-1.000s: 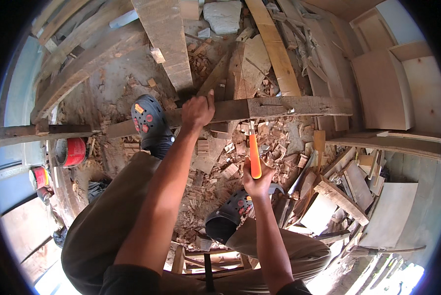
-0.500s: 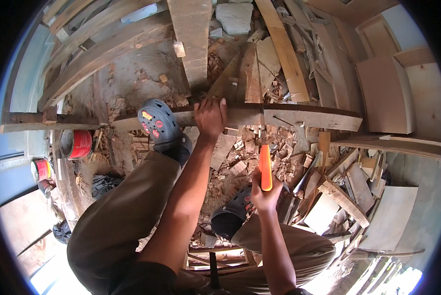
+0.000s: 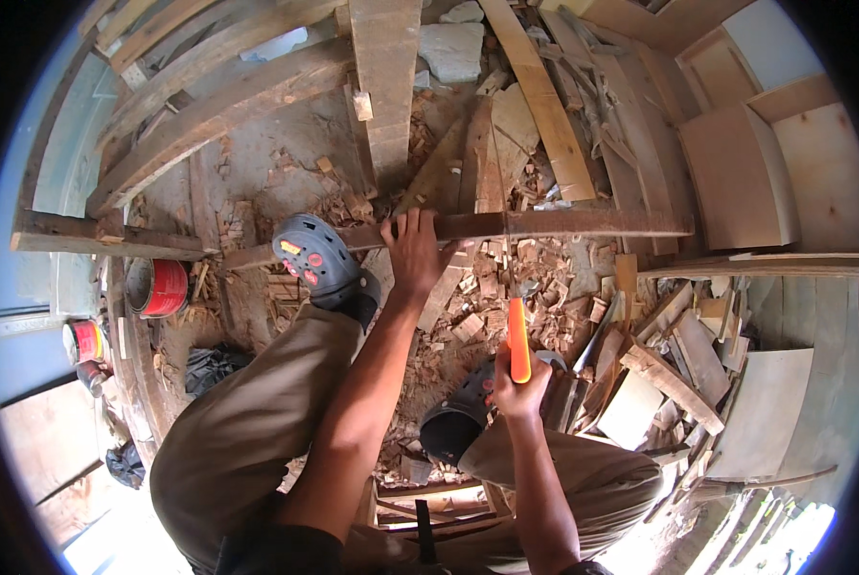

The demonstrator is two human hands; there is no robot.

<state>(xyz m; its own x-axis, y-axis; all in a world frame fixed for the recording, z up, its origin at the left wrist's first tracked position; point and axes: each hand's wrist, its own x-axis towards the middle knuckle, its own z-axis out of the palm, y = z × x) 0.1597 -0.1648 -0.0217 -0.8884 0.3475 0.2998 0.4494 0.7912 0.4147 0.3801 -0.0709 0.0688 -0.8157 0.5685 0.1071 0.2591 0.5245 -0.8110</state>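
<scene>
A long wooden beam (image 3: 602, 224) lies crosswise in front of me. My left hand (image 3: 416, 254) grips it left of the saw, fingers curled over the top and thumb pointing right. In my right hand (image 3: 521, 385) is a handsaw with an orange handle (image 3: 518, 335). Its thin blade (image 3: 507, 259) runs away from me and crosses the beam; how deep it sits in the wood I cannot tell. My left foot, in a grey clog (image 3: 310, 257), presses on the beam beside my left hand. The other clog (image 3: 463, 407) stands nearer me, below the saw handle.
Wood chips and offcuts (image 3: 468, 328) cover the floor under the beam. Boards and scraps (image 3: 674, 383) are heaped at the right. Two cans, a red one (image 3: 168, 287) and a smaller one (image 3: 86, 341), stand at left. Long planks (image 3: 383, 96) lie beyond the beam.
The beam has turned, and its pale near face with the nail no longer shows. My left hand's fingers are more spread and curled. The saw and right hand have come slightly toward me.
</scene>
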